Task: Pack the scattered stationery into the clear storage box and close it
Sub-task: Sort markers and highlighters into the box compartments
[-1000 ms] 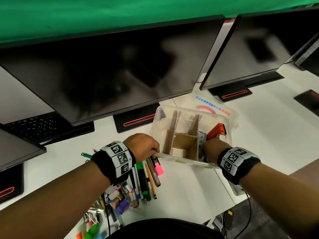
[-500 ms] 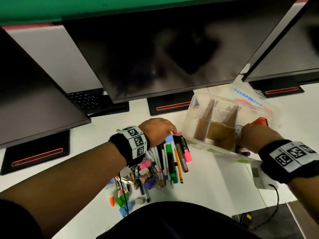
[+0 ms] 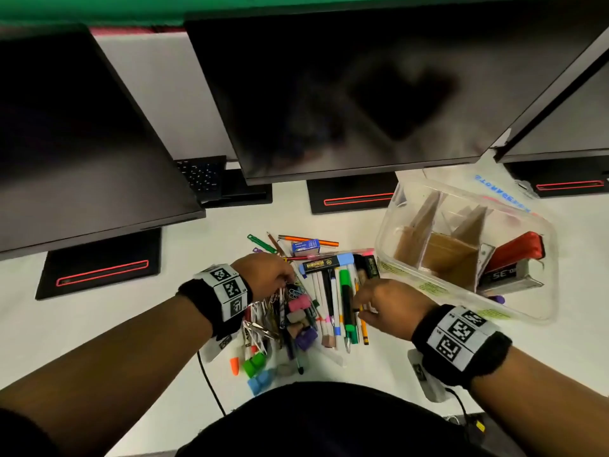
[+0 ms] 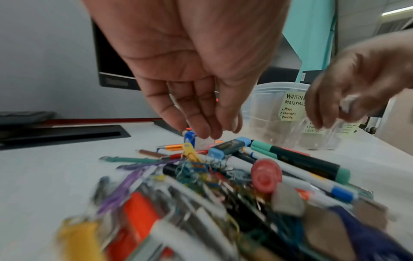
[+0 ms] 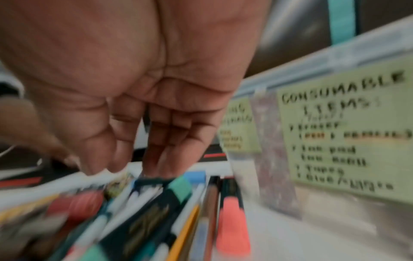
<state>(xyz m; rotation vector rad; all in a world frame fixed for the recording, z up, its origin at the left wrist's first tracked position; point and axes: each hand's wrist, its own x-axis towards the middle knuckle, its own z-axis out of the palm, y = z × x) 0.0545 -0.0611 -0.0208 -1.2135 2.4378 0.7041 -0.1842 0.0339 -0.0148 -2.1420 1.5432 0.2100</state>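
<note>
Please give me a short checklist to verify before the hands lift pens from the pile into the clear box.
1. Clear storage box open, lid off: ok.
2. Cardboard dividers upright, compartments free: ok.
3. Writing materials label readable: ok.
4. Left hand holding nothing, fingers over the paper clips: ok.
5. Right hand has a firm hold on a pen: cannot tell, blurred.
6. Pens lie side by side, easy to gather: ok.

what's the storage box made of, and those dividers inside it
Storage box: looks like clear, glossy plastic; its walls are see-through and catch the light. Dividers: seem to be plain brown cardboard, matte, with flat cut edges, though the blur leaves thin board possible.
</note>
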